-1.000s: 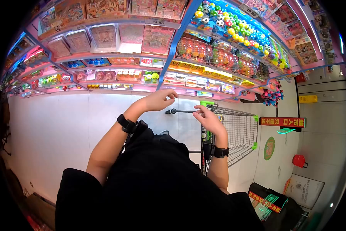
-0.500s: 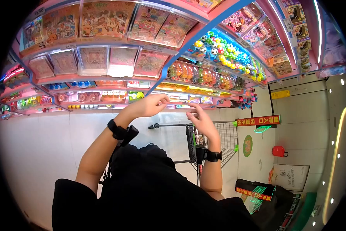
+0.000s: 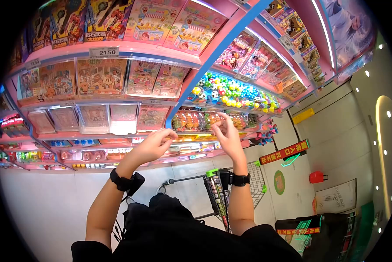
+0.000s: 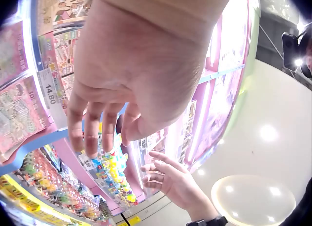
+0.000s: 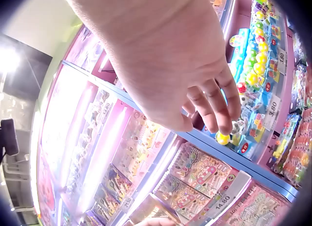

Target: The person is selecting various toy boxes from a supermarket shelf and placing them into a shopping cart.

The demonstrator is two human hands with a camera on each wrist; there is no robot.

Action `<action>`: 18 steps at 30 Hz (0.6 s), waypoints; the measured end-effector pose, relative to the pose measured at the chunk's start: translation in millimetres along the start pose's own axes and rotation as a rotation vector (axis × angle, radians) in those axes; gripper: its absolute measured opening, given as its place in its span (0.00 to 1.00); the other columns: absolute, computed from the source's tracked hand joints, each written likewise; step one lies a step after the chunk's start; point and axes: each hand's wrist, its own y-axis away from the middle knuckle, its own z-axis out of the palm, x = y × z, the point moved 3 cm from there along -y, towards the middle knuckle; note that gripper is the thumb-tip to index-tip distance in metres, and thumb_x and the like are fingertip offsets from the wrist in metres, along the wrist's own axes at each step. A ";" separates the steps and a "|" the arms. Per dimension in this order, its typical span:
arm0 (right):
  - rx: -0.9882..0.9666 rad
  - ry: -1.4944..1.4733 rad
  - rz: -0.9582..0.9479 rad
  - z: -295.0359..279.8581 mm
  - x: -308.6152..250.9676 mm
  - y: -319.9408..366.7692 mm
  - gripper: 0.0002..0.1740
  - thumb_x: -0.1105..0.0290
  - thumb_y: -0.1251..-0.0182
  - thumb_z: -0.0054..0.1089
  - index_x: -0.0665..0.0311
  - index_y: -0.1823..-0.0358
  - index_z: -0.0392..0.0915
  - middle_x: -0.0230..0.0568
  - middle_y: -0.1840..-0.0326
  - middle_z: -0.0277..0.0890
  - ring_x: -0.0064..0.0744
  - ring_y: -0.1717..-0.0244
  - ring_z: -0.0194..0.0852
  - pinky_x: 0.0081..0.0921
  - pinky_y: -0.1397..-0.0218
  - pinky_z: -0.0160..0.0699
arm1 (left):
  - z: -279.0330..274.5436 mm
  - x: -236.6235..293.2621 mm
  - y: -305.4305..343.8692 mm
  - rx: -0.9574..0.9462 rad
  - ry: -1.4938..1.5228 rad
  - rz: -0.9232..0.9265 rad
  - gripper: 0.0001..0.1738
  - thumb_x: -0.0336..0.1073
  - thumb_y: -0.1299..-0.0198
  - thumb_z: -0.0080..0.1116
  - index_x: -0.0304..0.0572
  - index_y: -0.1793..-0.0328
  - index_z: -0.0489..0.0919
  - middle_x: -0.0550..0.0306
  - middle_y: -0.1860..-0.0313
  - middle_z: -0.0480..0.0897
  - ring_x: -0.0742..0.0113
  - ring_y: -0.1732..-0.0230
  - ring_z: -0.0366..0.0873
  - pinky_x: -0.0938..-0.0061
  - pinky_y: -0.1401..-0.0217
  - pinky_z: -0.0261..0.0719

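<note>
Both hands hang in the air in front of the shelves, holding nothing. In the head view the left hand (image 3: 151,146) has loosely bent fingers and overlaps the lower shelves. To its right, the right hand (image 3: 227,139) points upward with relaxed fingers, in front of the packs of round toys (image 3: 188,120). A gap separates the two hands. The left wrist view shows the left palm (image 4: 141,74) with fingers hanging, and the right hand (image 4: 178,184) beyond. In the right wrist view the right hand (image 5: 180,65) is near the colourful balls (image 5: 260,60) in the picture, touching none visibly.
Pink shelves carry boxed toys (image 3: 102,76), with a price tag (image 3: 104,52) above. A wire shopping cart (image 3: 257,185) stands below the right hand. Beyond it are a red hanging sign (image 3: 284,151), a red container (image 3: 318,177) and a green floor sticker (image 3: 279,182).
The head view has tilted upward, so higher shelves show and the lower shelves and cart sit lower. Both hands appear lower in the picture, still apart and empty.
</note>
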 end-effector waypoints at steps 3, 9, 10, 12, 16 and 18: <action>0.063 -0.062 -0.041 -14.4 3.3 -12.5 0.23 0.73 0.29 0.57 0.67 0.35 0.66 0.37 0.63 0.77 0.22 0.66 0.76 0.22 0.61 0.77 | -0.7 21.3 -11.1 0.015 -0.071 -0.018 0.12 0.33 0.30 0.50 0.35 0.45 0.76 0.52 0.50 0.81 0.63 0.49 0.80 0.66 0.45 0.78; 0.032 -0.116 -0.052 -44.3 14.2 -21.4 0.21 0.73 0.27 0.54 0.68 0.35 0.66 0.35 0.60 0.78 0.21 0.63 0.79 0.20 0.59 0.78 | 8.7 39.0 -56.3 -0.049 -0.149 -0.012 0.13 0.32 0.30 0.50 0.36 0.43 0.76 0.54 0.52 0.82 0.66 0.53 0.81 0.69 0.50 0.79; 0.058 -0.162 -0.042 -48.5 21.9 -23.0 0.21 0.73 0.28 0.55 0.67 0.36 0.68 0.35 0.63 0.78 0.20 0.66 0.77 0.21 0.61 0.76 | 13.4 41.5 -64.5 -0.035 -0.180 0.004 0.13 0.31 0.30 0.50 0.37 0.42 0.75 0.55 0.51 0.81 0.69 0.56 0.82 0.70 0.52 0.80; 0.076 -0.178 -0.051 -57.2 32.2 -31.6 0.21 0.72 0.29 0.56 0.67 0.37 0.68 0.35 0.64 0.78 0.20 0.67 0.76 0.21 0.62 0.75 | 27.4 50.5 -84.8 -0.063 -0.205 0.024 0.13 0.31 0.30 0.51 0.38 0.42 0.75 0.55 0.49 0.81 0.69 0.54 0.81 0.69 0.51 0.80; 0.074 -0.165 -0.094 -79.2 40.1 -46.5 0.20 0.72 0.27 0.56 0.67 0.36 0.68 0.36 0.61 0.79 0.21 0.63 0.78 0.21 0.60 0.76 | 51.0 67.1 -121.1 -0.108 -0.229 0.057 0.14 0.32 0.30 0.52 0.38 0.41 0.75 0.54 0.45 0.80 0.66 0.46 0.78 0.69 0.48 0.78; 0.086 -0.171 -0.092 -90.4 51.1 -53.0 0.20 0.72 0.28 0.56 0.66 0.36 0.68 0.36 0.61 0.80 0.19 0.63 0.77 0.20 0.60 0.74 | 57.1 71.8 -137.2 -0.106 -0.251 0.073 0.14 0.32 0.31 0.52 0.39 0.41 0.75 0.54 0.45 0.80 0.66 0.46 0.78 0.69 0.48 0.78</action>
